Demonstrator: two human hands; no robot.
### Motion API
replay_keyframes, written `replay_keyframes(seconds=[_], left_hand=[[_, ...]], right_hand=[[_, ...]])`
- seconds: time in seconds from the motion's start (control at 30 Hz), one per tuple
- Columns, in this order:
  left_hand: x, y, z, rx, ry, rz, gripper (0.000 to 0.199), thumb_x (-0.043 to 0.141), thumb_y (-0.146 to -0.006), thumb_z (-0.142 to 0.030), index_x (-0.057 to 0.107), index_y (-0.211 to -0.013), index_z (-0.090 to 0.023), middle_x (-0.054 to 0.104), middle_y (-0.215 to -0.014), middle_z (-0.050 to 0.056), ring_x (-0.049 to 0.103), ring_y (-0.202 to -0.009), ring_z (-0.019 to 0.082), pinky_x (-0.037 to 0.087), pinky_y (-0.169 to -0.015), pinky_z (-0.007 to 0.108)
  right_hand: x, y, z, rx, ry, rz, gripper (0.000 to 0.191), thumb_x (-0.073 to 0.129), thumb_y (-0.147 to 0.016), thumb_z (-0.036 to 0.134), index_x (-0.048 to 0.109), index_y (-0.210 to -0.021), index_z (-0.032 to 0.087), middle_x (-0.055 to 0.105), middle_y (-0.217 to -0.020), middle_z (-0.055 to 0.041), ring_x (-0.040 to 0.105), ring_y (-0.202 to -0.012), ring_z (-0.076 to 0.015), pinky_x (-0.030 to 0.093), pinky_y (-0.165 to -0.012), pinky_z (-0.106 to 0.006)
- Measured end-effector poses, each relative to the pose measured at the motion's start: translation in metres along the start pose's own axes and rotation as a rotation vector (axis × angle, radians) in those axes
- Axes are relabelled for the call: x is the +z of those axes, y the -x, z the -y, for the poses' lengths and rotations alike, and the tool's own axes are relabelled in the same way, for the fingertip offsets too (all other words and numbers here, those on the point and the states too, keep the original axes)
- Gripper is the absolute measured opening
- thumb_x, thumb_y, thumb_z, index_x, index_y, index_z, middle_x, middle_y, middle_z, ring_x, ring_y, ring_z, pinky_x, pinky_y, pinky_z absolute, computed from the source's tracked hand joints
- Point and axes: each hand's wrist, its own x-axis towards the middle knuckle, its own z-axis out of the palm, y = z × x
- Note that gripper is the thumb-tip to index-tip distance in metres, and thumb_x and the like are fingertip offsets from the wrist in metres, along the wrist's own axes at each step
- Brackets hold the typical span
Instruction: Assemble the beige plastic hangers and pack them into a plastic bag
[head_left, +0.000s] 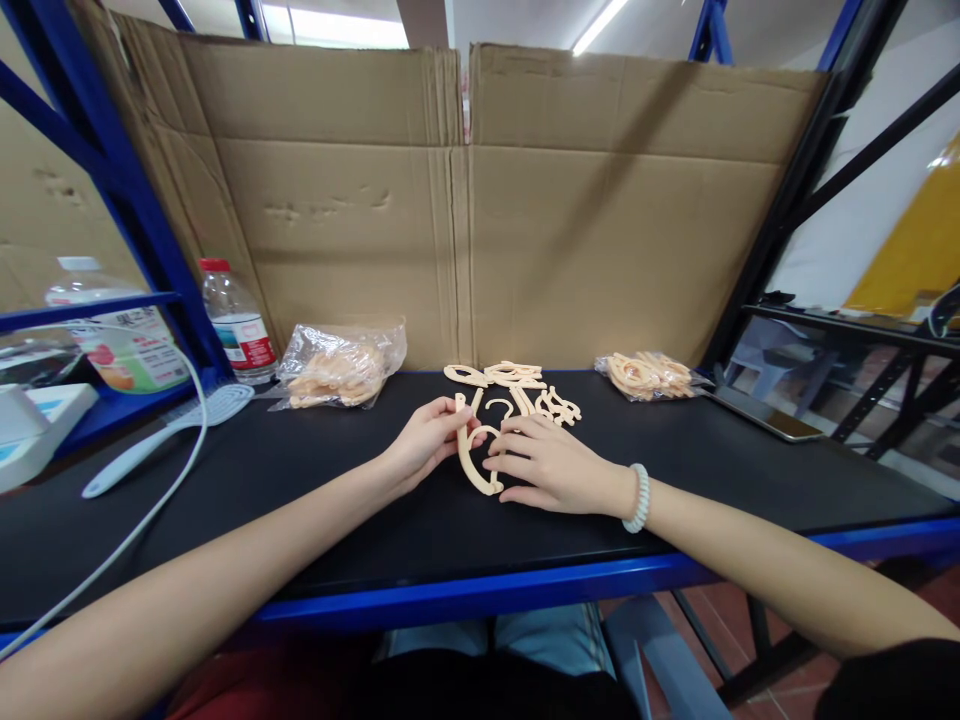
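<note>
In the head view my left hand [435, 440] pinches one upright side of a cream plastic folding hanger [470, 468] between thumb and fingers. My right hand [551, 462] grips the hanger's lower right side, its fingers bent over it and hiding part of it. Just beyond both hands, a hanger hook [499, 405] lies among loose cream arms [514, 374]. Small cream hook-shaped pieces [559, 407] are heaped to the right of these, past my right hand's knuckles.
Clear bags of cream parts lie at the back left [341, 370] and back right [649, 376] of the black table [360, 545]. A hairbrush [169, 432], a white cable [187, 465] and a bottle [238, 325] are left; a phone-like slab [765, 414] is right. Cardboard [352, 220] walls the back.
</note>
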Motion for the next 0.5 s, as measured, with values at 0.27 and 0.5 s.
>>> replay_keyframes(seconds=[0.27,0.5], left_hand=[[0.0058,0.0046,-0.0044,-0.006,-0.022,0.007,0.018,0.066,-0.078,-0.017,0.049,-0.073,-0.014,0.064,-0.069,0.003,0.064,-0.065,0.012,0.053,-0.07,0.026],[0.001,-0.0008,0.0032,0.165,-0.266,-0.058,0.024,0.064,-0.078,-0.026,0.052,-0.095,-0.013,0.064,-0.088,0.007,0.065,-0.079,0.016,0.051,-0.082,0.034]], right_hand=[[0.0009,-0.002,0.0058,-0.036,0.111,-0.011,0.022,0.047,-0.093,0.033,0.063,-0.095,0.018,0.062,-0.092,-0.0073,0.044,-0.112,-0.0237,0.033,-0.094,-0.042],[0.0086,0.0,0.005,-0.039,0.144,-0.005,0.023,0.043,-0.094,0.03,0.059,-0.083,0.017,0.058,-0.075,-0.0023,0.051,-0.074,-0.0158,0.032,-0.09,-0.038]])
